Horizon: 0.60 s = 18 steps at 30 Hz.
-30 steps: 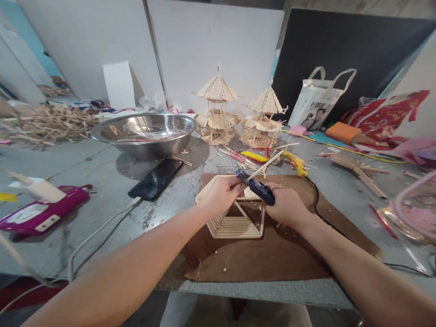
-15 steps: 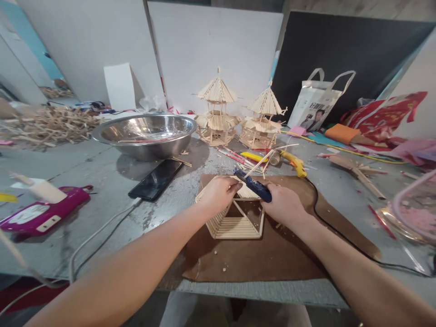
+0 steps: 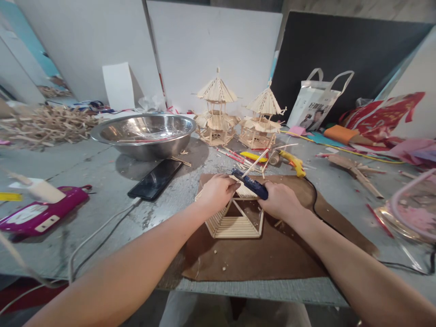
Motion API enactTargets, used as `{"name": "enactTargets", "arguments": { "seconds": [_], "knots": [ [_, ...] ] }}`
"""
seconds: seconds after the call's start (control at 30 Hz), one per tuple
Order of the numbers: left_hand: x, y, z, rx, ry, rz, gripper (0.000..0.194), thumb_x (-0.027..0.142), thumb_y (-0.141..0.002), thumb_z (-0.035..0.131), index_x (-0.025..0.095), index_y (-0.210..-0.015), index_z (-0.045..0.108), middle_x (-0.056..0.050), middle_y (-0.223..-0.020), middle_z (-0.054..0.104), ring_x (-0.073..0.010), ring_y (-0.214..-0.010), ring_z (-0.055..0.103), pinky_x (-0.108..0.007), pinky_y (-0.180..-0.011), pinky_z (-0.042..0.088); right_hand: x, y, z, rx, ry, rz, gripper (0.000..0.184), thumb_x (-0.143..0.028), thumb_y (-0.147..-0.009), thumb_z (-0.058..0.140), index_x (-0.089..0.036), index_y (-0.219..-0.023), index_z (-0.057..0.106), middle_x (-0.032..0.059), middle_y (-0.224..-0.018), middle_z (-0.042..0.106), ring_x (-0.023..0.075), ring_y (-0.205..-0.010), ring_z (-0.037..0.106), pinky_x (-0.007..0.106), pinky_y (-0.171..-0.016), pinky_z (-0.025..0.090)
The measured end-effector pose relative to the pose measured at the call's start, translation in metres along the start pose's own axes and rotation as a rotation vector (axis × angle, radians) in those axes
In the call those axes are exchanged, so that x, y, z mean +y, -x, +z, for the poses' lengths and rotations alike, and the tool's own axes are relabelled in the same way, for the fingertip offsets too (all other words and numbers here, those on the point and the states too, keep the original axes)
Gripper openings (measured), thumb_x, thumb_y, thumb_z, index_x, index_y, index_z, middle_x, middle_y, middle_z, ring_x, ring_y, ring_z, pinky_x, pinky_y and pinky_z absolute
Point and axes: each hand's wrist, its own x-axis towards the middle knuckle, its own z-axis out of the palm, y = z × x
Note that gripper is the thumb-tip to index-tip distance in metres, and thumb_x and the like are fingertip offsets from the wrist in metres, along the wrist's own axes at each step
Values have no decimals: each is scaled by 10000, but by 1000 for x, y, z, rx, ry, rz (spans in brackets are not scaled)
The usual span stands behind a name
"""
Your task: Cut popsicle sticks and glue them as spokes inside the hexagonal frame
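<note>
A six-sided frame of thin wooden sticks (image 3: 237,228) lies on a brown mat, part of it covered by my hands. My left hand (image 3: 220,193) is closed in a pinch at its far side, where the lower end of a pale wooden stick (image 3: 256,162) runs into the fingertips. That stick slants up and to the right. My right hand (image 3: 281,200) is wrapped round a dark blue hand tool (image 3: 254,185), whose head meets the stick beside my left fingers. Its exact kind does not show clearly.
Behind stand two stick pagodas (image 3: 217,120) and a steel basin (image 3: 146,147). A phone (image 3: 156,179) lies left on its cable. A yellow glue gun (image 3: 293,162) with a black cord lies right of loose sticks. A purple power strip (image 3: 47,213) sits far left.
The tool and both hands have shifted very slightly to the left, along with a small shift of the whole view. Both hands keep their grips.
</note>
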Motion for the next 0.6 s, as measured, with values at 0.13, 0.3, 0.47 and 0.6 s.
{"name": "enactTargets", "arguments": {
  "seconds": [0.13, 0.3, 0.47, 0.6],
  "knots": [
    [0, 0, 0, -19, 3, -16, 280, 337, -780, 377, 197, -772, 619, -38, -820, 610, -177, -827, 507, -278, -714, 368, 0, 0, 1, -9, 1, 2, 283, -347, -655, 437, -170, -853, 535, 97, -737, 621, 238, -690, 582, 299, -562, 388],
    [0, 0, 1, 2, 11, -1, 284, 338, -785, 369, 195, -773, 615, -42, -805, 613, -182, -806, 518, -277, -693, 370, -1, 0, -1, -15, -17, 14, 289, -344, -653, 447, -178, -871, 541, 93, -754, 622, 231, -708, 577, 299, -579, 390],
    [0, 1, -1, 65, 42, -16, 273, 334, -788, 369, 194, -807, 603, -37, -759, 609, -176, -777, 515, -265, -669, 367, 0, 1, 1, 44, -115, -8, 367, -315, -642, 456, -197, -989, 485, 80, -872, 600, 237, -777, 558, 325, -630, 398],
    [3, 2, -3, 145, 90, 35, 239, 320, -781, 394, 191, -798, 594, -22, -744, 597, -154, -761, 503, -247, -674, 365, 4, 3, 7, 102, -262, -77, 447, -267, -642, 460, -194, -1080, 409, 71, -977, 550, 211, -897, 500, 316, -747, 374]
  ]
}}
